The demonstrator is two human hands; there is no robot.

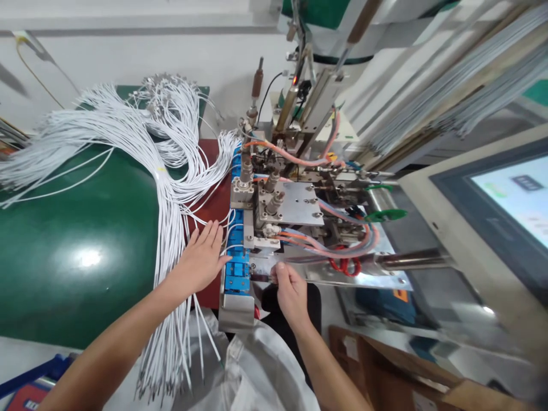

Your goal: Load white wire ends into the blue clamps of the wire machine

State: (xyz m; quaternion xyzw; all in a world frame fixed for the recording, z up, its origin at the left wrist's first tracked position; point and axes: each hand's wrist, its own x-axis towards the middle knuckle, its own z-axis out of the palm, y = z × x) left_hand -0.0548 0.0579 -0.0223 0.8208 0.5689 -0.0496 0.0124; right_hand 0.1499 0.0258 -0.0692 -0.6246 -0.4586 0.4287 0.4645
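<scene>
My left hand [201, 257] lies flat with fingers stretched out on a thick bundle of white wires [169, 228], its fingertips close to a row of blue clamp blocks [237, 268] on the machine's track. My right hand [289, 285] is curled in a pinch at the front edge of the machine's metal plate [325, 273], beside the blue blocks; what it pinches is too small to make out. The white wires fan out leftward over a green table surface [77, 251] and hang off the near edge.
A wire-processing machine [291, 188] with orange hoses, cylinders and a red loop stands ahead. A touchscreen panel [505, 211] sits at the right. More grey-white wires [462, 85] hang at the upper right. A cardboard box [385, 365] lies at the lower right.
</scene>
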